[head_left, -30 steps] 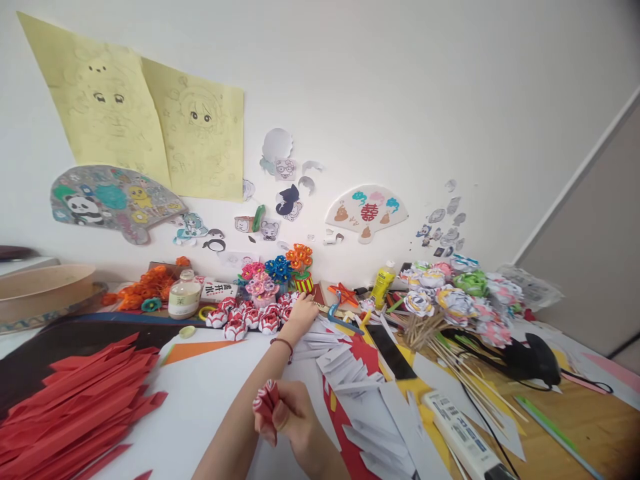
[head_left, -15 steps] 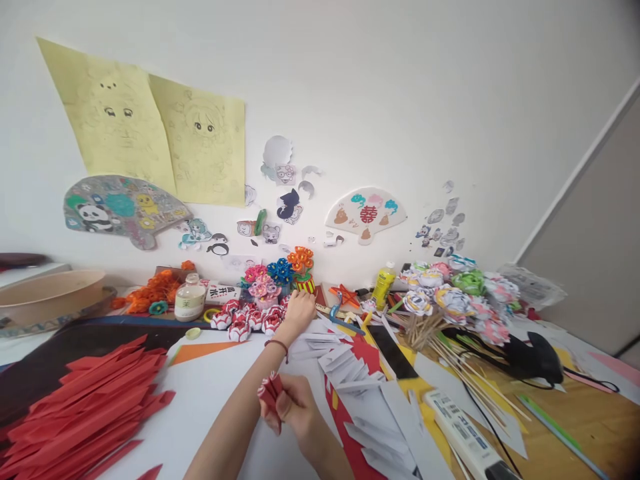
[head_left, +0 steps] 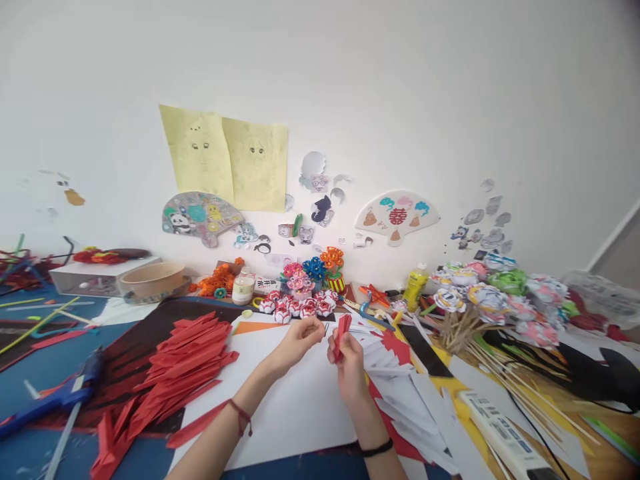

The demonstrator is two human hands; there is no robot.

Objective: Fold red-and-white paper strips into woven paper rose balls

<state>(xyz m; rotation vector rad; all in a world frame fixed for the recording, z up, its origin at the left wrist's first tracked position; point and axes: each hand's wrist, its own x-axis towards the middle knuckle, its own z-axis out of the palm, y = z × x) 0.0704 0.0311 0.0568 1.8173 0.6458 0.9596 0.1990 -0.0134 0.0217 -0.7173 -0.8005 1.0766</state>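
My right hand (head_left: 351, 373) is closed around a small bundle of folded red paper (head_left: 343, 333), held upright over the white paper sheet (head_left: 295, 400). Just left of it, my left hand (head_left: 300, 339) pinches a thin dark loop (head_left: 327, 329), perhaps a small elastic band, at its fingertips. The hands are close together but apart. A pile of folded red paper strips (head_left: 185, 367) lies left of my left forearm. Folded white paper strips (head_left: 400, 393) are spread right of my right hand.
Red-and-white paper flowers (head_left: 305, 307) and a glue bottle (head_left: 243, 288) stand behind the hands. A blue glue gun (head_left: 75, 393) lies at left. Paper flowers on sticks (head_left: 485, 300) and a white power strip (head_left: 505, 427) are at right.
My left hand has drawn back from the flowers at the rear and now holds a thin dark loop. My right hand has raised the red paper bundle. The view has shifted left.
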